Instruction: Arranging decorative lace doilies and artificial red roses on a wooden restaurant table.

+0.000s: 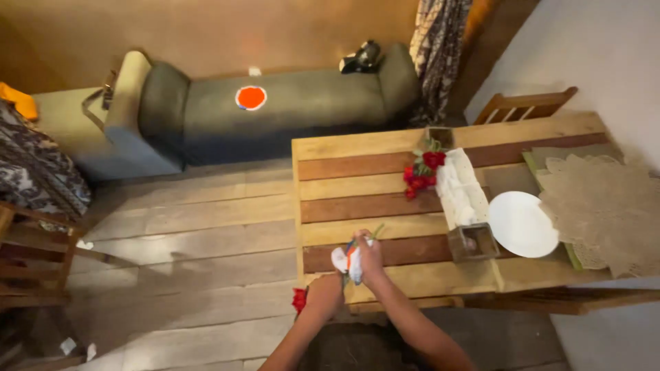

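Room: pale plank floor (192, 233); grey sofa (275, 110) along the far wall, orange disc (251, 97) on its seat. Worktop (371, 182) of alternating light and dark wooden slats, at right. On it: lace mat (605, 206) far right, white plate (522, 223), long wooden box (462, 199) filled with white material, red roses (423, 173) at its far end. Right hand (370, 257) at near edge, closed on white cloth bundle (347, 262) with orange patch and green stem. Left hand (324, 292) below the worktop edge, holding a red flower (299, 299).

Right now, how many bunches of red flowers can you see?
2. One bunch of red flowers lies on the wooden table beside the long wooden box. Another red flower is by the left hand, partly hidden below the table edge; more may be hidden.
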